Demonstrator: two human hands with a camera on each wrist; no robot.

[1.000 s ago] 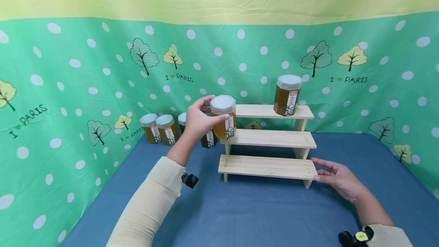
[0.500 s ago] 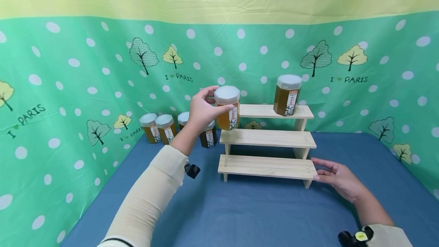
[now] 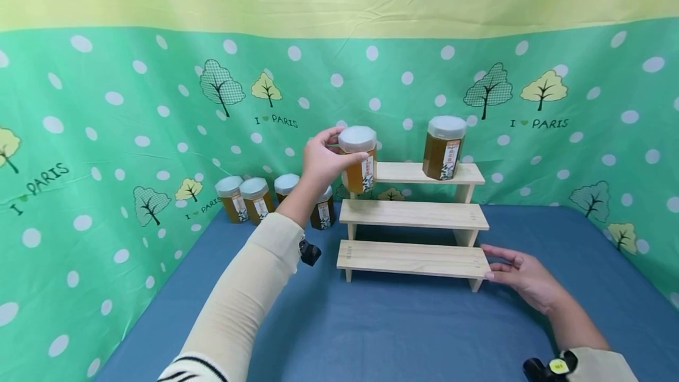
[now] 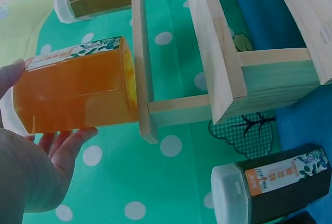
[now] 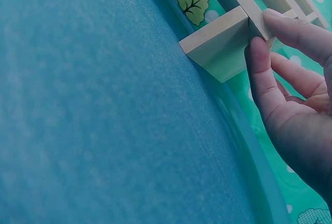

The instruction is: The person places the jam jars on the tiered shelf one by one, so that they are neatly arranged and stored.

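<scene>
My left hand [image 3: 320, 161] grips a honey jar [image 3: 358, 167] with a white lid and amber contents, thumb in front and fingers behind. The jar is upright at the left end of the top shelf of a three-step wooden stand [image 3: 414, 213]. In the left wrist view its base [image 4: 129, 79] is close against the top board; whether it touches, I cannot tell. A darker honey jar [image 3: 444, 149] stands on that shelf's right part. My right hand [image 3: 527, 279] holds the right end of the lowest step, thumb and fingertips on the board [image 5: 241, 1].
Several more lidded jars [image 3: 256, 199] stand on the blue tablecloth [image 3: 403, 335] to the left of the stand, one partly behind my left forearm. A dark jar [image 3: 322, 210] is nearest the stand. A green dotted cloth [image 3: 159, 87] hangs behind and at the sides.
My left hand has raised the honey jar and carried it slightly right, from beside the middle step up to the top shelf's left end. My right hand has stayed on the lowest step.
</scene>
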